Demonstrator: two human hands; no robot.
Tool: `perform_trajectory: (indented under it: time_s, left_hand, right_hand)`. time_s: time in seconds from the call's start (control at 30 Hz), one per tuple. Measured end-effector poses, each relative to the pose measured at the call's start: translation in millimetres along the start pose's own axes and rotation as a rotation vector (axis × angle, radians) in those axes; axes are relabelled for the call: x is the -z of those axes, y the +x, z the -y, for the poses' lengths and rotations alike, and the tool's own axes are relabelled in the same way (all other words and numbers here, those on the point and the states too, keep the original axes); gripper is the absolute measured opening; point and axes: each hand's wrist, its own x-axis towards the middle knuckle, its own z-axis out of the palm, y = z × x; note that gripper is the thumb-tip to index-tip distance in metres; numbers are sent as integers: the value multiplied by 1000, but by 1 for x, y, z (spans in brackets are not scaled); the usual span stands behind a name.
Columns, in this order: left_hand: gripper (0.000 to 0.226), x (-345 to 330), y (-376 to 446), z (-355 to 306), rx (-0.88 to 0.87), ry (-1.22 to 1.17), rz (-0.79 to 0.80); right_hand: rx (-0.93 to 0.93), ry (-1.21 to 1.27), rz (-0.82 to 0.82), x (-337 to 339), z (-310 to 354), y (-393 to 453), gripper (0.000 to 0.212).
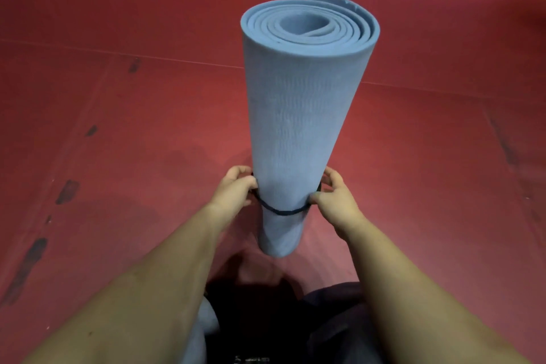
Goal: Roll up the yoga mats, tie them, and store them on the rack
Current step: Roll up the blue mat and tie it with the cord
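1. The red floor [118, 142] was all around.
2. The blue yoga mat [298, 115] stood rolled up in the middle, its end on the floor.
3. The left hand [233, 189] and right hand [336, 196] each pinched the dark band [280, 210] near the mat's low end.
4. This looked like the tying step; next, the band likely needed sliding snug.

red floor [118, 127], dark scuff marks [67, 191]; rolled blue mat [295, 127] stands upright on it.

Both forearms are stretched forward, left hand [235, 186] and right hand [335, 195] curled, fingers pinched, facing each other.
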Motion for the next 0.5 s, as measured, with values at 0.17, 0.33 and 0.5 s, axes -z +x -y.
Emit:
perform_trajectory:
  time_s: [0.17,0.33,0.5]
  left_hand:
    - [69,6,-20,-7,37,16,215]
    - [64,4,-38,-17,-63,30,201]
    - [67,-1,-52,-39,-367,229,90]
  right_hand:
    - [26,29,141,0,4,-9,110]
    - [15,40,37,1,16,-20,101]
    - [-6,314,13,1,34,-28,69]
